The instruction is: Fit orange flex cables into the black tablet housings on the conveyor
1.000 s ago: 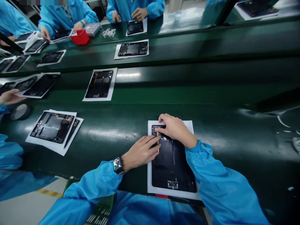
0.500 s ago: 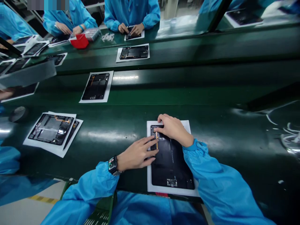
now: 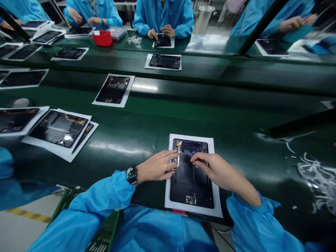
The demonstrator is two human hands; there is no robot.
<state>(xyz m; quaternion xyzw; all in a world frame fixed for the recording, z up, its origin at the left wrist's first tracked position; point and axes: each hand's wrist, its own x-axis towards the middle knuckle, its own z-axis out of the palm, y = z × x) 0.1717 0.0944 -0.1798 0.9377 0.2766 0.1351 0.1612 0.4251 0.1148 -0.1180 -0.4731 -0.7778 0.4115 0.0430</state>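
A long dark-green desk (image 3: 136,127) ran across the factory room, and a co-worker (image 3: 162,17) in a blue smock sat beyond its far edge, near a red plastic bin (image 3: 102,38). Tablet back housings on white paper sheets were spaced along the desk. One overlapping stack (image 3: 59,128) lay toward the left end of the near edge, and a single housing (image 3: 112,90) sat farther in, toward the middle.

Directly in front of you, at the near edge, lay your tablet housing (image 3: 190,182) on its white paper sheet (image 3: 216,189). An orange flex cable (image 3: 179,154) ran down the housing's upper left side. Your left hand (image 3: 157,166), a smartwatch (image 3: 131,174) on its wrist, reached in from the left with its grip released, fingers extended and their tips at the cable. Your right hand (image 3: 217,171) lay across the housing's middle, its fingertips (image 3: 195,157) bunched on the black panel; whether that grip held anything could not be told.
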